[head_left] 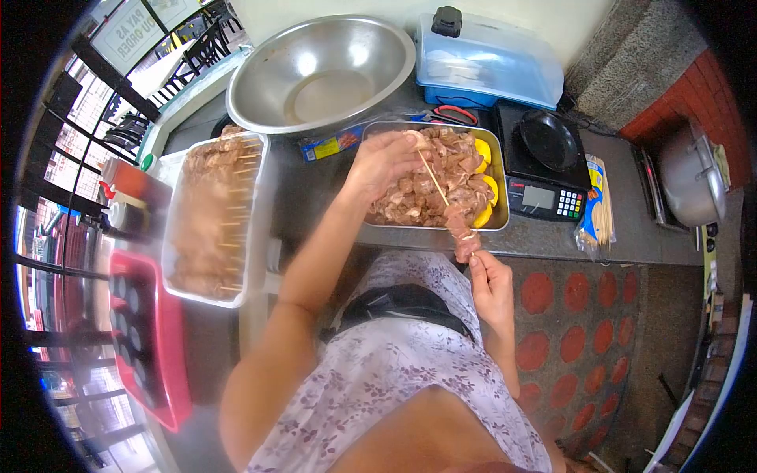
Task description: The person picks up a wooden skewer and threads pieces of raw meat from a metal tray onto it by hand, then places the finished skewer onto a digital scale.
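Observation:
My right hand (492, 285) pinches the lower end of a thin wooden skewer (432, 176), just below several chunks of raw meat (461, 235) threaded on it. The stick slants up and left over the metal tray (505, 189), its upper part bare. At its upper tip, my left hand (386, 164) has its fingertips closed around a small pale piece of meat (415, 140), partly hidden by the fingers. Loose cut meat (410, 201) fills the tray below, with yellow slices (482, 156) along its right side.
On the left, a white tray (260, 169) holds many loaded skewers. A large steel bowl (323, 83) and a blue lidded container (489, 63) stand behind. Right of the metal tray are a scale (544, 197) and a bag of bare skewers (598, 206). Red-handled scissors (456, 113) lie behind.

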`<state>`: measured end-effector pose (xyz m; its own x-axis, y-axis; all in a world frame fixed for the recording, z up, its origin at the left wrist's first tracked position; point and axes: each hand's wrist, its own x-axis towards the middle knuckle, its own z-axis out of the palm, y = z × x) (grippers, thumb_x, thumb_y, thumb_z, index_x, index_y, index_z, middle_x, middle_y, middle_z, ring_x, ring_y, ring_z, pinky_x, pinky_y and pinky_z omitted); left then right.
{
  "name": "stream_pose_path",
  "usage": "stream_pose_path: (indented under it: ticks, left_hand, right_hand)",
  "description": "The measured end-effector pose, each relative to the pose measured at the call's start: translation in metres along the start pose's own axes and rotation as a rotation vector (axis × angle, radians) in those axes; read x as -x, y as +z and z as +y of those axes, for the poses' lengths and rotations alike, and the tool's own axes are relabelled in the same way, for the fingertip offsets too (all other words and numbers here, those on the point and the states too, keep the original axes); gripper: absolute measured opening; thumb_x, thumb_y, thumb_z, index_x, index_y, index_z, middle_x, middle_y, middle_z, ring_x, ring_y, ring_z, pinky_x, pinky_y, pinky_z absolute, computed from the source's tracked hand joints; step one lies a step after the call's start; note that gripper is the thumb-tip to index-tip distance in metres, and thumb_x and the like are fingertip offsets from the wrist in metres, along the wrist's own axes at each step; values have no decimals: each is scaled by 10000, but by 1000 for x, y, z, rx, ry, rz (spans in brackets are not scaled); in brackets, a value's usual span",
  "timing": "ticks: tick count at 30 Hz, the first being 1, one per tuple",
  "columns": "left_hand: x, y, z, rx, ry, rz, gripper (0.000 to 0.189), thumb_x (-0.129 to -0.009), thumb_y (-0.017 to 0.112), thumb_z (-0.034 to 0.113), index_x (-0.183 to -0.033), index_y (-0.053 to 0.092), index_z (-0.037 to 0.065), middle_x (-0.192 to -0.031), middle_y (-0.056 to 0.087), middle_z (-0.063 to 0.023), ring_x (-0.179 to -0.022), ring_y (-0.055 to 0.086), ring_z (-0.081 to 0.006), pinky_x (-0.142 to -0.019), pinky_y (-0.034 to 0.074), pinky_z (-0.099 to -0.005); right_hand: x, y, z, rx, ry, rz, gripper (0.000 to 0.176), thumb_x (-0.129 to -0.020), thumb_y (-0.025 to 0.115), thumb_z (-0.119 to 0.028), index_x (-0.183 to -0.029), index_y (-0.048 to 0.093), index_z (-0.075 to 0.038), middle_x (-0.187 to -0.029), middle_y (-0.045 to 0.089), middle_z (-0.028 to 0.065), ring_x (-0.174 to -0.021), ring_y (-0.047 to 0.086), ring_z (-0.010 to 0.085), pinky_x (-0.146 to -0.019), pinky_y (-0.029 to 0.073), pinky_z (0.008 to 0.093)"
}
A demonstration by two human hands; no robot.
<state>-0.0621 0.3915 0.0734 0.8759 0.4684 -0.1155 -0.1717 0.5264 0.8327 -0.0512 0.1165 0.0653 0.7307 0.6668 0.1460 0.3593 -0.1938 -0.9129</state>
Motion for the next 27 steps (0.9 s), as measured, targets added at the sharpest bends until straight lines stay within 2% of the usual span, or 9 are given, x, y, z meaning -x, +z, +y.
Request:
stream_pose_path:
  ticks: [1, 3, 4, 6, 15, 22, 25, 27]
  left_hand:
    - [0, -1, 0, 20, -11, -8, 284, -875, 624, 125, -1067, 563, -75, -989, 641, -164, -899, 653, -265, -767, 555, -340]
    - [-1, -2, -2, 39, -23, -16, 286, -872, 630, 130, -1065, 565, -71, -1002, 641, -167, -914, 655, -272, -767, 554, -340]
    - [-3, -4, -5, 38, -19, -13, 286, -875, 629, 140, -1064, 567, -67, -1006, 643, -168, -924, 656, -274, -767, 553, -340]
    - [-3, -3, -6, 37, -15, -10, 287, -878, 627, 150, -1062, 569, -62, -1010, 645, -169, -933, 657, -275, -767, 552, -341]
    - [3, 5, -5, 30, 31, -4, 270, -873, 630, 149, -1043, 581, -55, -947, 662, -153, -878, 669, -252, -752, 551, -331]
    - [3, 9, -5, -21, 45, 27, 231, -870, 628, 141, -996, 596, -50, -897, 663, -136, -769, 665, -205, -685, 553, -292]
    - [5, 11, -1, -104, 44, 36, 233, -868, 629, 140, -991, 601, -57, -892, 661, -134, -757, 658, -191, -663, 551, -276]
    - [5, 10, 0, -162, 38, 45, 237, -869, 627, 139, -993, 603, -62, -891, 660, -133, -757, 656, -186, -652, 550, -268]
  right_hand:
    - [0, 0, -2, 0, 0, 0, 157, -928, 492, -112, -903, 602, -2, -600, 478, 95, -543, 427, 92, -509, 376, 283]
    - [0, 0, -9, 1, 52, -18, 191, -942, 476, -103, -851, 584, 26, -632, 472, 10, -614, 398, 60, -545, 351, 256]
    - [-1, 0, -8, 1, 53, -19, 191, -942, 476, -103, -851, 584, 26, -632, 472, 10, -614, 398, 60, -545, 351, 256]
    - [-1, 2, -4, -8, -4, 11, 152, -922, 491, -106, -898, 595, 2, -616, 494, 120, -546, 446, 107, -521, 391, 291]
    - [0, 6, -2, 35, 40, 13, 165, -917, 491, -123, -872, 584, 6, -625, 512, 173, -538, 487, 158, -532, 413, 335]
    - [-2, 9, -9, 29, 53, 42, 162, -910, 485, -109, -858, 578, 14, -594, 487, 176, -516, 459, 147, -516, 401, 333]
    - [-1, 4, -11, 33, 101, 17, 157, -905, 484, -96, -858, 584, 15, -582, 480, 160, -525, 457, 126, -514, 398, 319]
    - [-1, 3, -14, 66, 46, 40, 157, -907, 486, -94, -865, 598, 9, -567, 469, 114, -533, 435, 96, -501, 382, 302]
